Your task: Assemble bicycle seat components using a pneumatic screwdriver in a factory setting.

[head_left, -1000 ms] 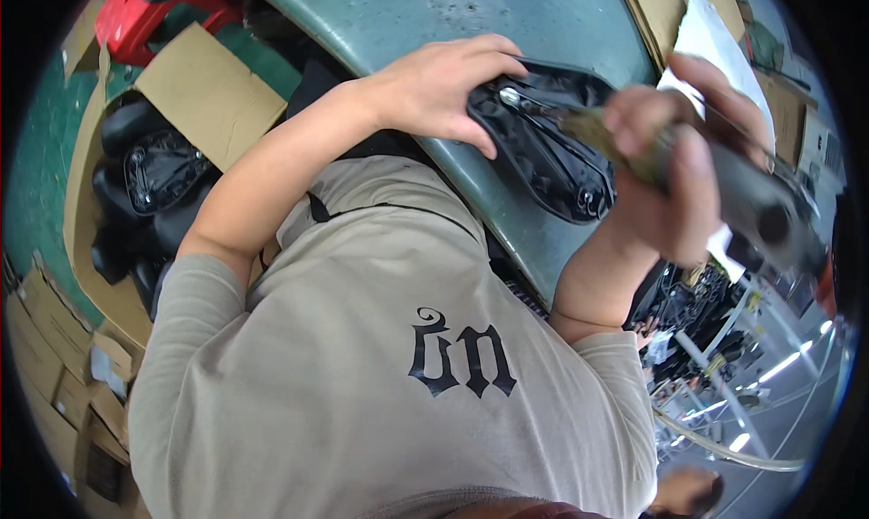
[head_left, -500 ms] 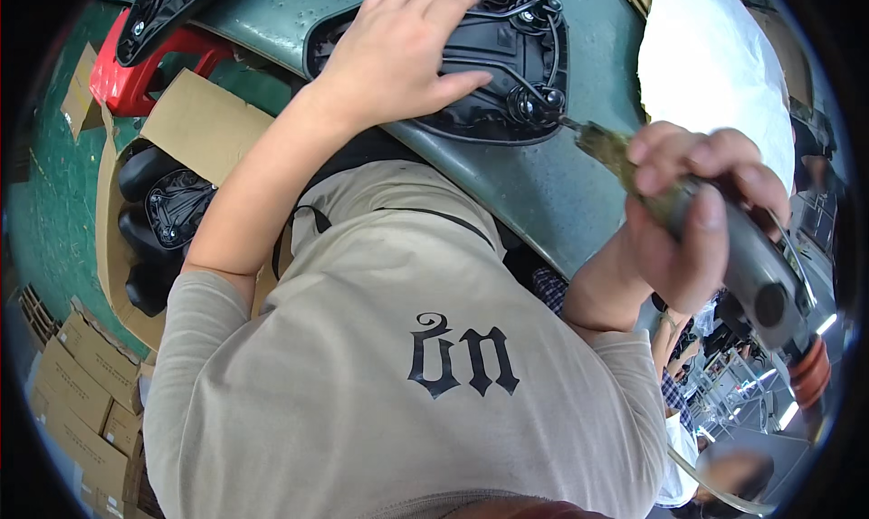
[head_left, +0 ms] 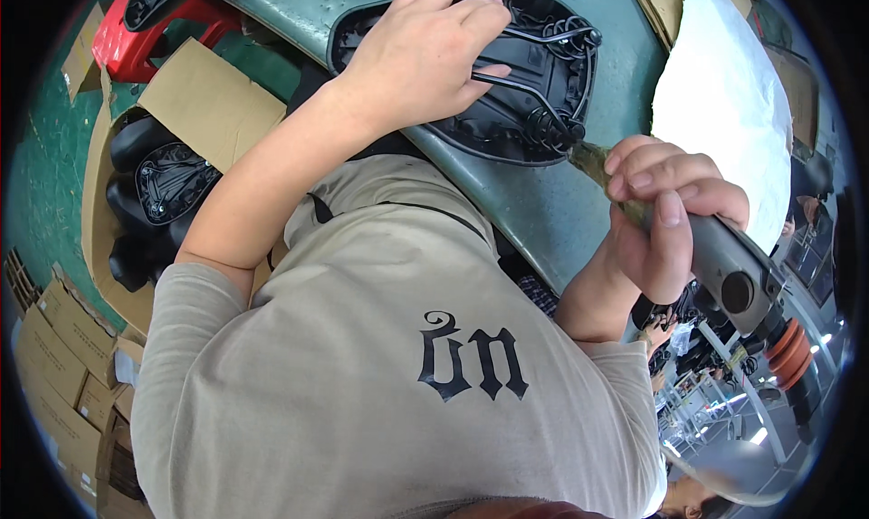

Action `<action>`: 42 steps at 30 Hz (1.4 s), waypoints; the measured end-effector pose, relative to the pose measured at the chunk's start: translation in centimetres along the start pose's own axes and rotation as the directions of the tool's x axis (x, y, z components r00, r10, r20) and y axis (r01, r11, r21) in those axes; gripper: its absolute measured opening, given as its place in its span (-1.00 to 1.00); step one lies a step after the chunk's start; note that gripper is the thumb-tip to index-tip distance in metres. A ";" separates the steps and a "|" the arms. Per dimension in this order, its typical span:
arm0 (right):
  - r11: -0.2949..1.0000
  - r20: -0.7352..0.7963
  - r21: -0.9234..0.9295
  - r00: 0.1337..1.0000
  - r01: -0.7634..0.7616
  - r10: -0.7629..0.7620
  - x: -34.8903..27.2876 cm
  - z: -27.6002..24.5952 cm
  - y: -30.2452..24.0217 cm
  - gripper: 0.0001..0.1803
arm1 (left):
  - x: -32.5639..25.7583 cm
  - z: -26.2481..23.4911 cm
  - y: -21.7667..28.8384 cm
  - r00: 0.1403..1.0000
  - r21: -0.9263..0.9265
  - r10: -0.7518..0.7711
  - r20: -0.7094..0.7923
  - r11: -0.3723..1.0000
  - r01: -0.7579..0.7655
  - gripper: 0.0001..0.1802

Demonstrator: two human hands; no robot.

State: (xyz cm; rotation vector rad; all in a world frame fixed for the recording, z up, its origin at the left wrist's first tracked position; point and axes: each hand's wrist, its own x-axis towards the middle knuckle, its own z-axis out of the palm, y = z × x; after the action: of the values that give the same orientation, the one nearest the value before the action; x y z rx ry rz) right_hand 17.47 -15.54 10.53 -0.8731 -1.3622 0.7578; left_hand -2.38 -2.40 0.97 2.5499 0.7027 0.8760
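Green workbench (head_left: pixel 543 202) behind; left hand (head_left: pixel 425 53) spread flat on black saddle (head_left: pixel 525 94); right hand (head_left: pixel 665 220) fisted round grey tool (head_left: pixel 733 270).

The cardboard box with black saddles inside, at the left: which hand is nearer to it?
Left. The left hand presses on the upturned black saddle, closer to the cardboard box. The right hand grips a grey power tool farther right.

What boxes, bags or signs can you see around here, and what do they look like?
Open cardboard box: left of the person, brown, holding black saddles.
Stacked cardboard cartons: lower left edge, brown, closed.
White plastic bag: upper right on the green bench, bulging, smooth.
No signs or screens that can be made out.
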 end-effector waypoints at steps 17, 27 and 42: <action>0.990 0.014 0.120 0.997 0.075 -0.077 0.7 -3.9 -3.9 -0.49 | -1.3 -2.1 -3.5 0.914 -0.019 0.405 -0.032 0.914 -0.406 -0.58; 0.981 -0.022 0.191 0.999 -0.034 0.039 3.0 -2.5 2.3 -0.60 | -1.5 -2.7 -3.0 0.969 -0.131 0.184 0.167 0.978 -0.163 -0.77; 0.989 -0.021 0.138 0.998 -0.049 0.052 4.4 -1.6 2.2 -0.55 | -2.4 -1.0 -4.0 0.971 0.005 0.145 0.190 0.989 -0.149 -0.62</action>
State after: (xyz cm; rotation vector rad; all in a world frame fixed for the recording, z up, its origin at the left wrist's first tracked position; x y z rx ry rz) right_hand 19.49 -10.76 10.80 -0.8075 -1.2548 0.8671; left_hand -6.05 -0.36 -1.29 2.6848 0.4724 0.6615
